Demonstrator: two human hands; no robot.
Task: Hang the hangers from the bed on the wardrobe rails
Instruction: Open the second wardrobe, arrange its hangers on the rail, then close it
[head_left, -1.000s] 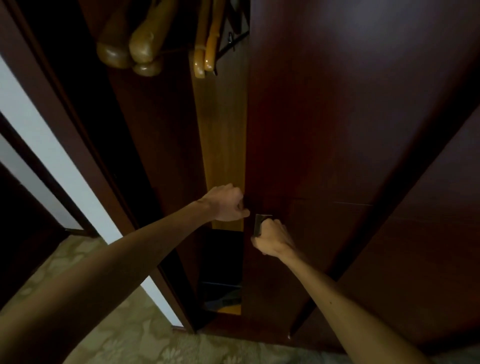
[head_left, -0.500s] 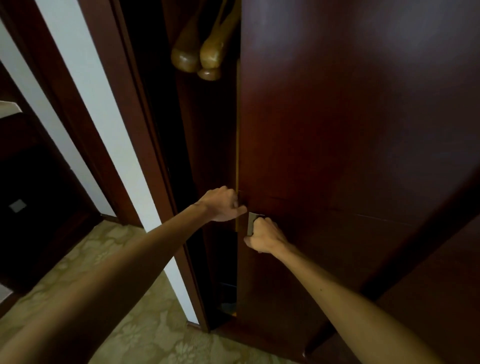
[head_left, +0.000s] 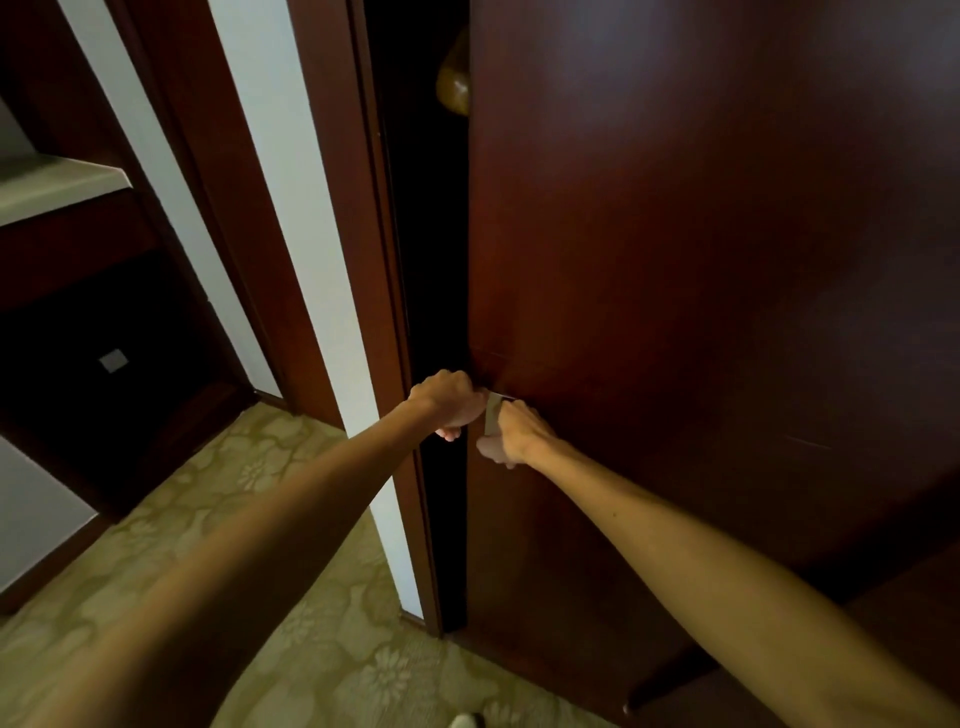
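Fingers (head_left: 451, 432) curled on glossy wardrobe door (head_left: 701, 260), rounded wooden hanger (head_left: 453, 88)

The wardrobe door (head_left: 701, 260) covers nearly all of the interior; only a narrow dark gap at its 9 o'clock edge stays open, too dark to read; one rounded end of a wooden hanger (head_left: 453, 91) pokes out at the gap's 12 o'clock end, its hook, its remaining length and the rail concealed. The left hand (head_left: 449, 402) curls round the door's edge, its fingertips out of sight behind the wood; the right hand (head_left: 511, 434) covers most of a small metal handle (head_left: 491, 413), so the handle's shape cannot be told. Both forearms run off the frame toward 6 o'clock; a pale object (head_left: 466, 721) at the bottom edge is cut off and unidentifiable.
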